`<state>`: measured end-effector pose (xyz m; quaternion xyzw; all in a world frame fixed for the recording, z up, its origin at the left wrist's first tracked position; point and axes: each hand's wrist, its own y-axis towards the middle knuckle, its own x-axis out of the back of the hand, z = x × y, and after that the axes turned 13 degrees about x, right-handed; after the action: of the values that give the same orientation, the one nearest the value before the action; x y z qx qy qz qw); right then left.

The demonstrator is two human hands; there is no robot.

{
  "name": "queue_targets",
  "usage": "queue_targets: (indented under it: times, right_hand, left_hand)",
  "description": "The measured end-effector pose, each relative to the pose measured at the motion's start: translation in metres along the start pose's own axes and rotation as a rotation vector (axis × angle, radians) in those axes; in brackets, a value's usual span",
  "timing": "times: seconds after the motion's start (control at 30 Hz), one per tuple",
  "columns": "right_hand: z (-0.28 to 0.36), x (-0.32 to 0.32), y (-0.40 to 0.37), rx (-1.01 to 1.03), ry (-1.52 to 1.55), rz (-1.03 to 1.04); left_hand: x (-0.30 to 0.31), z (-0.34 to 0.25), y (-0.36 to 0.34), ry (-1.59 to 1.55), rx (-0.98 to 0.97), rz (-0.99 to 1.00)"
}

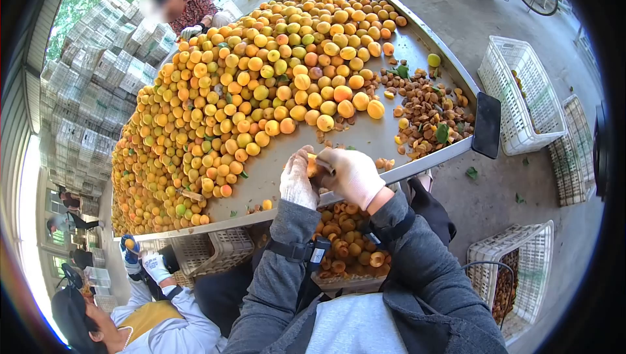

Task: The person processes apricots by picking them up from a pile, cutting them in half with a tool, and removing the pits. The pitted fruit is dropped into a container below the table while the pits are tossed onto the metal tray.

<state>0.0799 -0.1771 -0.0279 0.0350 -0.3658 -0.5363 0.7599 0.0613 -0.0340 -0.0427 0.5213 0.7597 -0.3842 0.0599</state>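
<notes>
Both of my hands are gloved and meet above the near edge of the metal table. My left hand (pixel 299 178) is closed around an apricot (pixel 312 165), of which only part shows between the fingers. My right hand (pixel 355 175) grips a small metal tool (pixel 325 166) pressed against that fruit; its tip is hidden. Behind my hands a large heap of apricots (pixel 261 80) covers most of the table (pixel 280 155). Below my wrists, a crate holds halved apricots (pixel 349 240).
Brown pits (pixel 430 113) lie in a pile at the table's right corner, beside a phone (pixel 486 125) on the rim. White crates (pixel 521 93) stand on the floor to the right. One co-worker (pixel 147 315) sits at my left, another (pixel 192 12) across the table.
</notes>
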Motion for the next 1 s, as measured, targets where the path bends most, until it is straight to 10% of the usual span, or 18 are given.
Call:
queue_targets:
  times: [0.1, 0.3, 0.63, 0.7, 0.9, 1.0]
  right_hand:
    - [-0.003, 0.019, 0.011, -0.162, -0.031, -0.144]
    - [-0.005, -0.012, -0.005, 0.245, 0.008, 0.054]
    - [-0.019, -0.008, -0.007, -0.125, 0.253, -0.038]
    - [-0.026, -0.008, -0.003, -0.036, 0.467, -0.148]
    - [-0.001, 0.053, 0.004, -0.399, 0.768, -0.269]
    - [-0.001, 0.064, 0.006, -0.493, 0.681, -0.516]
  left_hand:
    - [0.005, -0.008, 0.000, -0.038, -0.003, -0.050]
    - [0.003, -0.011, -0.009, -0.117, 0.202, 0.117]
    - [0.034, -0.015, -0.081, 0.361, 0.137, 0.149]
    - [0.034, -0.024, -0.103, 1.332, 0.054, 0.358]
    - [0.051, -0.064, -0.068, 1.057, -0.103, -0.045]
    - [0.065, -0.077, 0.011, 1.616, -0.274, -0.142]
